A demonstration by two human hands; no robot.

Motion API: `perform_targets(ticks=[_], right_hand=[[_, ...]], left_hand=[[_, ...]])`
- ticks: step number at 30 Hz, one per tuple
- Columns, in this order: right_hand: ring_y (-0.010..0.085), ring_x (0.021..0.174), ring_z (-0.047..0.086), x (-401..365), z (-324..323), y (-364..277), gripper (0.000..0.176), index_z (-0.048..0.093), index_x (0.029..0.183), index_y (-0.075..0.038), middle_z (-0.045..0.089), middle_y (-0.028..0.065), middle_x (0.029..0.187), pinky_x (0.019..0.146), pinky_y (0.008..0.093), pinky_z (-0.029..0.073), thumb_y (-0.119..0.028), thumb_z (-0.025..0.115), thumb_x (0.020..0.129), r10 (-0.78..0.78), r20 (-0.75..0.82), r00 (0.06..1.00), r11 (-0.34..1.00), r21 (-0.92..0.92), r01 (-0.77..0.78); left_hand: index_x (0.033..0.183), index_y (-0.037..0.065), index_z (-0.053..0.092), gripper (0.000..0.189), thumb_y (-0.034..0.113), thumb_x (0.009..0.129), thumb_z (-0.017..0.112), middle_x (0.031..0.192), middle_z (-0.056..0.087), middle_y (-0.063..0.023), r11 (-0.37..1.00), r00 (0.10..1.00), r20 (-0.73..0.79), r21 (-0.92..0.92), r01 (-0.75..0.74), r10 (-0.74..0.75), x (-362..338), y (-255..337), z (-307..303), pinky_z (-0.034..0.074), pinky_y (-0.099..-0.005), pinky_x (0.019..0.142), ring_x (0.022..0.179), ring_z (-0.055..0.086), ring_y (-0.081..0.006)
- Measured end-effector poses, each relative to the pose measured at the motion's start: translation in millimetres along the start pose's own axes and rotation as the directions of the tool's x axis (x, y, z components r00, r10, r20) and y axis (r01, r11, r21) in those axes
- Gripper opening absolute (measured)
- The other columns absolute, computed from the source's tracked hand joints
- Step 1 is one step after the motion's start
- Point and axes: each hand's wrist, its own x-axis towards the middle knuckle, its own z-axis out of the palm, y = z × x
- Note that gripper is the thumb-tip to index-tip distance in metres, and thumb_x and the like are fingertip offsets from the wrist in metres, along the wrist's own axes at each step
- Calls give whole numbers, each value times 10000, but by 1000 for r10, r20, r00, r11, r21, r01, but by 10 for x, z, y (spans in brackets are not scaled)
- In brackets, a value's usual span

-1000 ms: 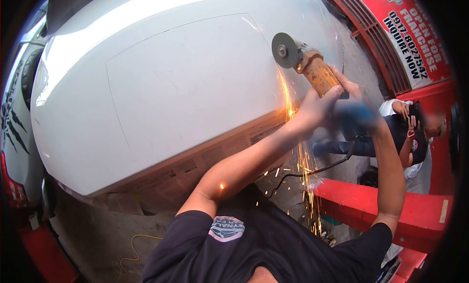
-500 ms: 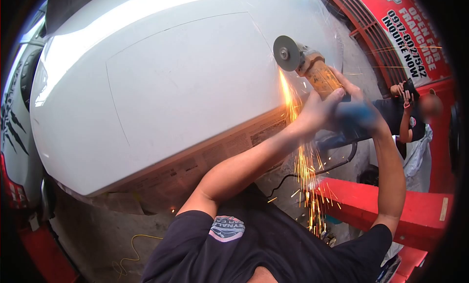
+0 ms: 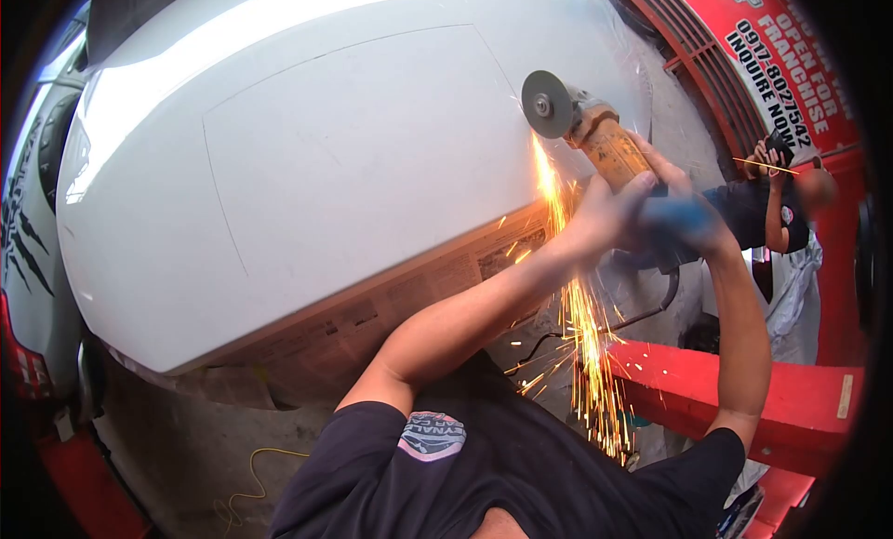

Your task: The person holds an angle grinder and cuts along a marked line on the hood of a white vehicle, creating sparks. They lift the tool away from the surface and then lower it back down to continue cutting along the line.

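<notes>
An angle grinder (image 3: 616, 150) with a worn yellow-orange housing is held by both my hands. My left hand (image 3: 600, 218) is closed round its near side, thumb up along the body. Wrapped round the rear of the tool is my right hand (image 3: 684, 190), blurred, with something blue beside the palm. The grinder's grey disc (image 3: 547, 104) meets the white car panel (image 3: 363, 167) at the right-hand drawn line. Sparks (image 3: 581, 334) stream from the disc toward me, past my left wrist. Thin dark lines mark a large four-sided outline on the panel.
Masking newspaper (image 3: 409, 292) runs along the panel's near edge. A red beam (image 3: 744, 395) crosses at the right, near a dark cable (image 3: 651, 314). Another person (image 3: 763, 213) stands at the right, hands raised. A second vehicle (image 3: 37, 232) is at the left.
The disc has shifted very slightly down and right. The spark stream is thicker and spreads wider. The other person at the right has moved slightly left and up.
</notes>
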Motion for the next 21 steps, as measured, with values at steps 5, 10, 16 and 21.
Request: perform_targets(ticks=[5, 10, 16, 21], right_hand=[[203, 1093, 655, 60, -18, 9, 1080, 339, 1729, 34, 681, 172, 1264, 1001, 305, 522, -200, 741, 754, 16, 9, 1000, 1000, 7, -17], [190, 1059, 651, 118, 10, 64, 1072, 330, 1730, 40, 678, 156, 1224, 982, 295, 525, -185, 733, 763, -27, 4, 1000, 994, 105, 27], [195, 1072, 656, 155, -24, -14, 1067, 325, 1734, 34, 679, 163, 1242, 985, 293, 526, -173, 724, 766, 14, 38, 999, 992, 124, -18], [205, 1105, 650, 225, -43, 23, 1065, 326, 1732, 35, 674, 174, 1274, 1007, 301, 520, -182, 715, 765, 1, 23, 1000, 994, 107, -3]], left_hand=[[1482, -10, 453, 645, 513, 1136, 602, 1239, 691, -176, 1000, 1000, 3, -8, -28, 28, 54, -7, -33, 701, -418, 766, 958, 777, -256], [1471, -15, 443, 639, 505, 1136, 602, 1197, 701, -184, 999, 999, -20, -15, -49, 49, 88, 16, -35, 702, -423, 764, 898, 781, -255], [1487, -5, 409, 621, 479, 1142, 587, 1223, 689, -193, 1000, 1000, -6, 11, -11, 11, 130, 86, -81, 711, -413, 752, 910, 798, -263], [1490, -4, 409, 631, 488, 1139, 593, 1178, 703, -183, 999, 999, -13, -20, -34, 33, 172, 99, -78, 706, -379, 700, 881, 797, -250]])
